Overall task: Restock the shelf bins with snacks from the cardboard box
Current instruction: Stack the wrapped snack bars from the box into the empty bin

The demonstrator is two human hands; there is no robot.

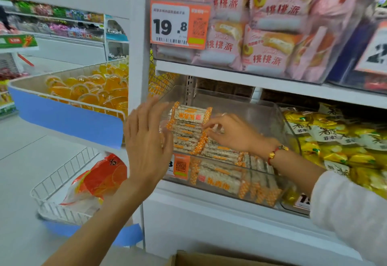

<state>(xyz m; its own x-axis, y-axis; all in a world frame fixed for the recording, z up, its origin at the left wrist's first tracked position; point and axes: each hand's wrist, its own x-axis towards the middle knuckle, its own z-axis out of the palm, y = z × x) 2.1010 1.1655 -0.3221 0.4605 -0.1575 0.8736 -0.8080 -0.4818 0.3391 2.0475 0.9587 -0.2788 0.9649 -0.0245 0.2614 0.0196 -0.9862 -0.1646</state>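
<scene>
A clear plastic shelf bin (270, 115) holds several white snack bars with orange checked ends (217, 173), stacked at its left side and lying along its floor. My left hand (146, 138) is flat with straight fingers against the bin's left outer wall, beside the stack (189, 119). My right hand (232, 133) reaches inside the bin and pinches the orange end of one bar (202, 142) in the stack. The cardboard box (209, 259) shows only its top edge at the bottom of the view.
Pink pastry packs (266, 35) fill the bin on the shelf above, with a 19.8 price tag (180, 25). Yellow packets (343, 140) fill the bin to the right. Left of the white upright (138, 56), wire baskets hold orange jelly cups (94, 89) and an orange bag (100, 180).
</scene>
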